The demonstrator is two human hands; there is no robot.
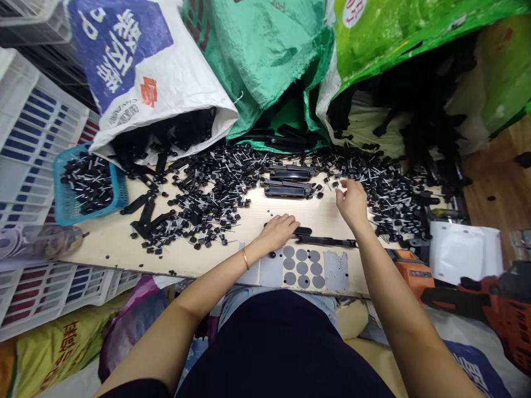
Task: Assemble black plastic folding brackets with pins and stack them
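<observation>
My left hand (277, 232) lies over the left end of a long black plastic bar (323, 239) near the table's front edge, its fingers curled on it. Beyond it, my right hand (352, 203) has thumb and forefinger nearly together at a small black-headed screw (336, 184) with a silvery shank. The fingertips partly hide that screw. Side by side behind the hands are two black folded plastic assemblies (289, 189). Heaps of similar black-headed screws (207, 193) cover the table on the left, and another heap (390, 193) spreads right of my right hand.
A blue basket (58, 188) of screws stands at the left. Open sacks, one white (166, 116), one teal (265, 61) and one bright green (373, 55), line the back. A grey sheet with round discs (302, 268) lies at the front. Orange power tools (415, 273) are at right.
</observation>
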